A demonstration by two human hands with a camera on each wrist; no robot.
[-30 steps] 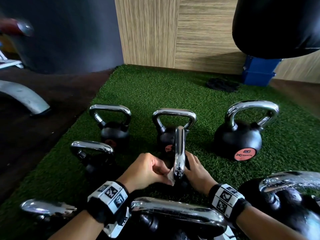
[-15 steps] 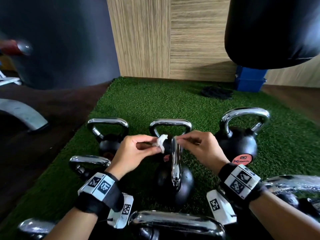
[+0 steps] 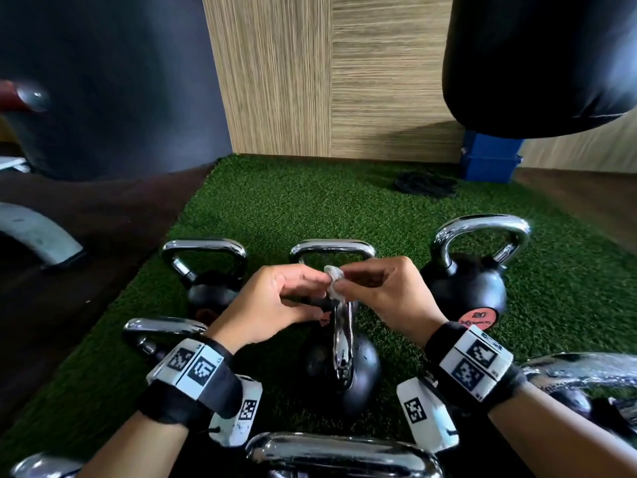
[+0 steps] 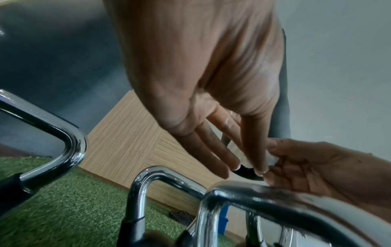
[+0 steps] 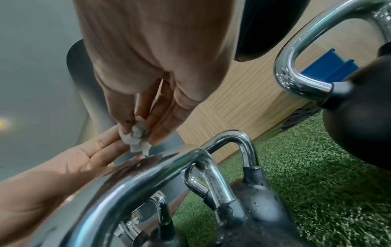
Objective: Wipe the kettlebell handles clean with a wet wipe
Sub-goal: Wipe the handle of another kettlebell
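Several black kettlebells with chrome handles stand on green turf (image 3: 275, 208). The centre kettlebell (image 3: 358, 377) shows its wet handle (image 3: 342, 336) edge-on. Just above that handle both hands hold a small crumpled white wet wipe (image 3: 333, 278) between them. My left hand (image 3: 322, 279) pinches it from the left and my right hand (image 3: 344, 286) from the right. The right wrist view shows the wipe (image 5: 136, 136) bunched between the fingertips over the handle (image 5: 169, 163). In the left wrist view only a corner of the wipe (image 4: 273, 158) shows.
Behind the hands stand three more kettlebells: left (image 3: 203, 248), middle (image 3: 332, 246), and a larger one marked 20 (image 3: 482, 229). More handles crowd the near edge (image 3: 344, 453). A black punching bag (image 3: 537, 56) hangs at the upper right above a blue box (image 3: 489, 157).
Both hands have risen from the base of the centre kettlebell's handle to above its top. They have come together, and the right hand now pinches the wipe too.
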